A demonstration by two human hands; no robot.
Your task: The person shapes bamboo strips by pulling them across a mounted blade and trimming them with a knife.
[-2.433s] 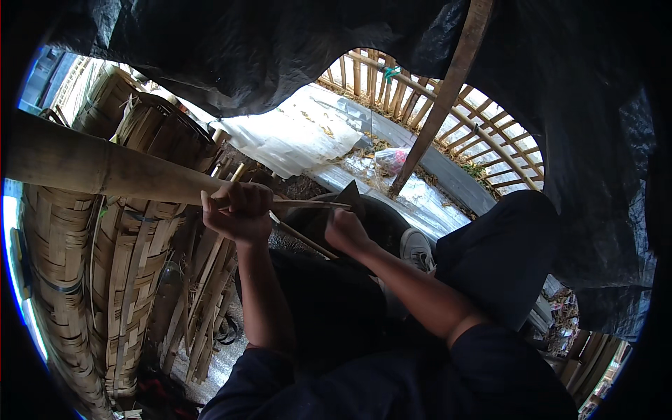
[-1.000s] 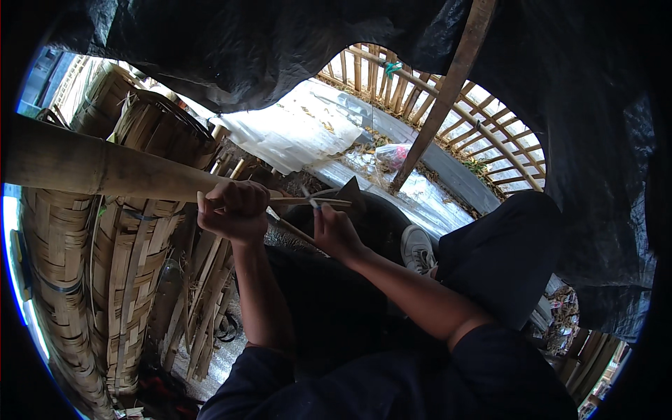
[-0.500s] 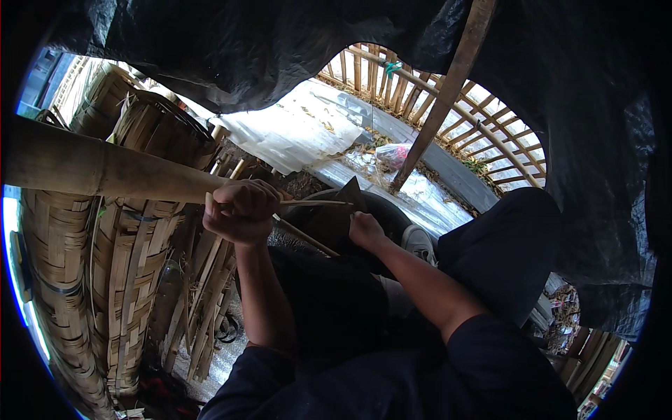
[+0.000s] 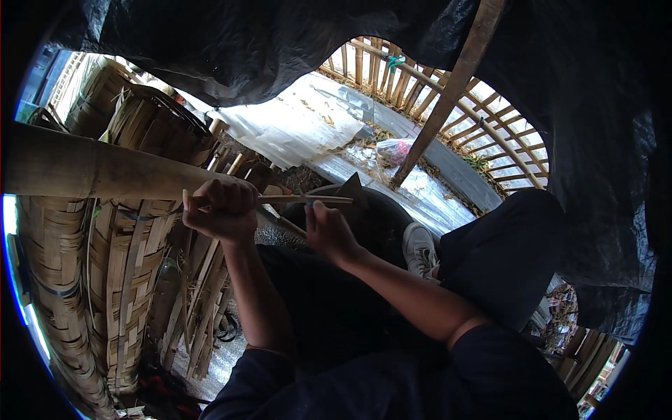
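The left hand (image 4: pixel 222 210) hides one end of the strip (image 4: pixel 294 199) and the tip of the pole (image 4: pixel 119 171), so we cannot tell whether the two touch. Of the tool (image 4: pixel 309 206) in the right hand (image 4: pixel 330 232) we make out little beyond a speck of blue; the grip covers the rest. The upper edge cuts off the post (image 4: pixel 451 94) and the black sheet (image 4: pixel 224 52). The pink contents of the bag (image 4: pixel 393 150) are too small for us to name.
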